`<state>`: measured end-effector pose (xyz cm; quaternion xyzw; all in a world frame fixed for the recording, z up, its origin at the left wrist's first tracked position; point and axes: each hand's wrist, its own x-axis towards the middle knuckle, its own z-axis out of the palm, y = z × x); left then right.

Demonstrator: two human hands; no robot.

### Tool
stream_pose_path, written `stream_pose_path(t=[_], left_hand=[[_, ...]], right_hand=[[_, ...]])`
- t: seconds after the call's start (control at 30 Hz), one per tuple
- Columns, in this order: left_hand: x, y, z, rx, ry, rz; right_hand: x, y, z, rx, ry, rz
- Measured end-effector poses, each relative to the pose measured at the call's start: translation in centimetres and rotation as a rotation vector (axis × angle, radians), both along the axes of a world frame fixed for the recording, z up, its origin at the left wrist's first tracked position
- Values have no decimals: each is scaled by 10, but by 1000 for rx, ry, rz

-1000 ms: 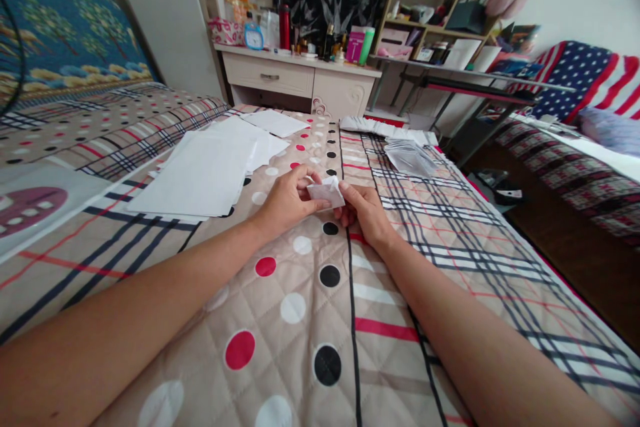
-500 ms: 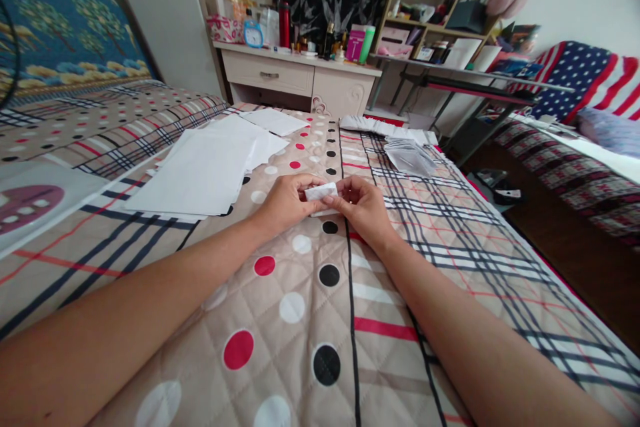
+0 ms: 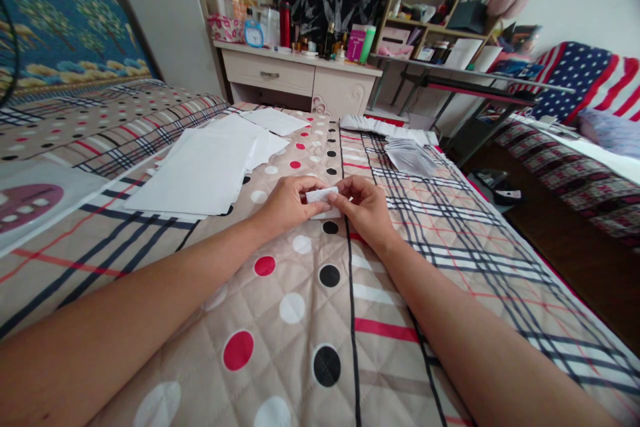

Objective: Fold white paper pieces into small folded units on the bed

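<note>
A small folded piece of white paper [image 3: 321, 197] lies between my two hands, low over the quilted bedspread [image 3: 310, 320]. My left hand [image 3: 286, 203] pinches its left side with thumb and fingers closed. My right hand [image 3: 364, 205] pinches the right side, fingers curled over the top edge. Much of the paper is hidden by my fingers.
A stack of white sheets [image 3: 200, 170] lies to the left of my hands. A pile of folded papers [image 3: 410, 155] sits to the far right, with more white pieces [image 3: 380, 127] behind. A cluttered dresser [image 3: 300, 73], shelves [image 3: 430, 20] and a second bed [image 3: 575, 167] stand beyond.
My right hand has moved up over the paper and closed on its top edge. The paper, held open and tilted a second ago, is now pressed narrower between both hands.
</note>
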<state>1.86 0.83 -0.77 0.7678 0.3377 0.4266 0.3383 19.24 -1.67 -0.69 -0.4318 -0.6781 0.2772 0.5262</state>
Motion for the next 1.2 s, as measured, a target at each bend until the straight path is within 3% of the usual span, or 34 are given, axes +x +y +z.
stream_pose_path(t=[0.3, 0.53, 0.7, 0.9, 1.07, 1.2], left_hand=[[0, -2, 4, 20, 22, 64], [-3, 2, 4, -373, -302, -51], [-6, 5, 3, -510, -298, -75], [-9, 2, 8, -463, -223, 38], [-10, 1, 9, -191, -90, 169], [-7, 1, 7, -211, -130, 112]], right_hand=[[-1, -3, 1, -90, -41, -35], [0, -5, 9, -177, 296, -72], [4, 1, 6, -138, 437, -77], [3, -1, 5, -270, 413, 7], [0, -2, 6, -299, 252, 16], [1, -3, 8, -304, 273, 58]])
